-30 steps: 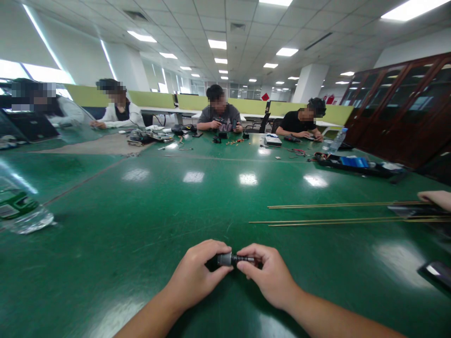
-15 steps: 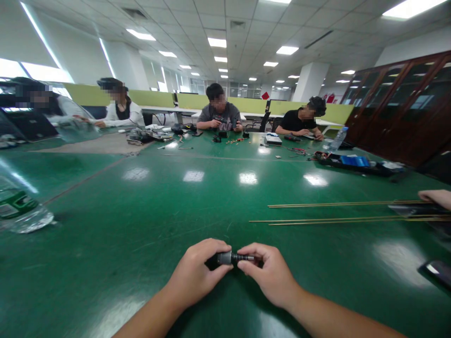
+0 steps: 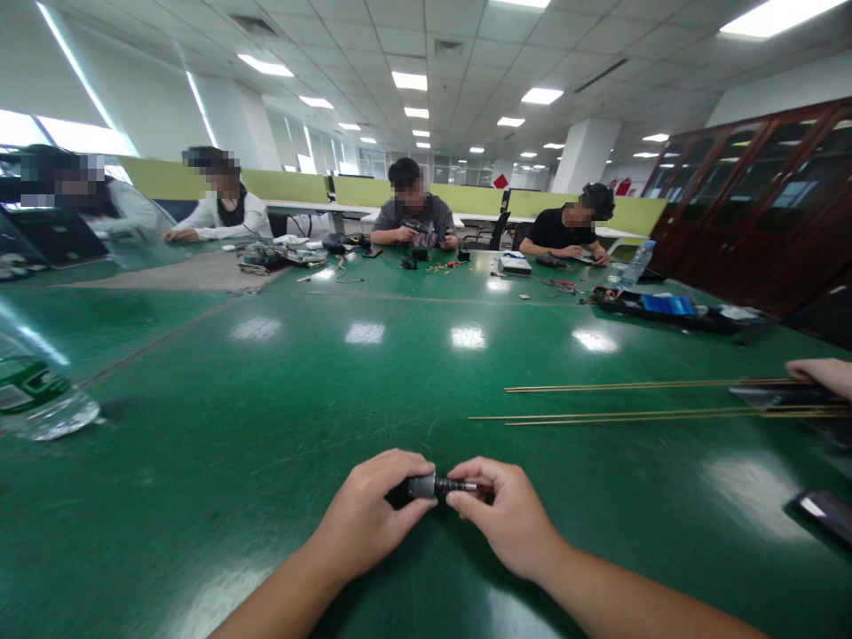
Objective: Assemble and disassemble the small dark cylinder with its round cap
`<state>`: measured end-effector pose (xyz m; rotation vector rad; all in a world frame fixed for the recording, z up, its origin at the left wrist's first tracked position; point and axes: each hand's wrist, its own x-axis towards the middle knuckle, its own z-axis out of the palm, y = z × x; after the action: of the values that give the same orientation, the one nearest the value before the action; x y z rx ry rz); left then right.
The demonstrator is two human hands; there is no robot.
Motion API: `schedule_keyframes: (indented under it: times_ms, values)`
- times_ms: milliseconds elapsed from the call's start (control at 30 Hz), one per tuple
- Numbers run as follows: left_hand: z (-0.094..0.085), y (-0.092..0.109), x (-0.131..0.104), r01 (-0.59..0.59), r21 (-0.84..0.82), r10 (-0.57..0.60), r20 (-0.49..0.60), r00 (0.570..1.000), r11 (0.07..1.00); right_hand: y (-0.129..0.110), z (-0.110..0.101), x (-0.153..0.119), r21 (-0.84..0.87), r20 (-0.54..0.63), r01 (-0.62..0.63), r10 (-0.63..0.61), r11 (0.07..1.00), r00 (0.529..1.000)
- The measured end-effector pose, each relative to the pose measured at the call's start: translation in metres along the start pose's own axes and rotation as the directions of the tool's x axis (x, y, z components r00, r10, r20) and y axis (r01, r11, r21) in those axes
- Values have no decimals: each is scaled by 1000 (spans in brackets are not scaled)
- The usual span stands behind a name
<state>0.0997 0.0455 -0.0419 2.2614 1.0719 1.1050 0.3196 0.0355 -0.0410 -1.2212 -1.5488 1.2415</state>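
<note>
Low over the near part of the green table, a small dark grey part (image 3: 422, 486) with a block-like body and a thin ribbed metal shaft lies sideways between my hands. My left hand (image 3: 373, 501) grips the body between thumb and fingers, its far end hidden in the palm. On the shaft side, the thumb and fingertips of my right hand (image 3: 509, 510) close around the ribbed length (image 3: 456, 485). The bright shaft tip points into the right hand, and its end is partly covered by the fingers.
Long thin brass-coloured rods (image 3: 619, 415) lie at the right, near another person's hand (image 3: 822, 373). A dark phone-like object (image 3: 825, 515) is at the right edge. A water bottle (image 3: 46, 399) lies on the left. Several people sit across the green table (image 3: 299, 390) among tools and parts.
My hands and the grey part hold nearly the same pose; the view has shifted very slightly. At the far left, a co-worker's hands have moved a little.
</note>
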Motion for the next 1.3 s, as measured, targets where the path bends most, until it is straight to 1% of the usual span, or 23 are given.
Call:
schedule_keyframes:
  times_ms: [267, 600, 800, 1300]
  values:
    - [-1, -1, 0, 18, 12, -18, -10, 1000, 1000, -1, -1, -1, 1, -10, 3, -3, 1000, 1000]
    - [0, -5, -3, -5, 2, 5, -19, 1000, 1000, -4, -1, -1, -2, -12, -10, 10, 1000, 1000]
    - [-1, -4, -2, 13, 2, -13, -20, 1000, 1000, -4, 0, -1, 16, -18, -14, 14, 1000, 1000]
    - [-1, -4, -1, 2, -8, -2, -33, 999, 1000, -1, -1, -1, 39, -6, -21, 21, 999, 1000]
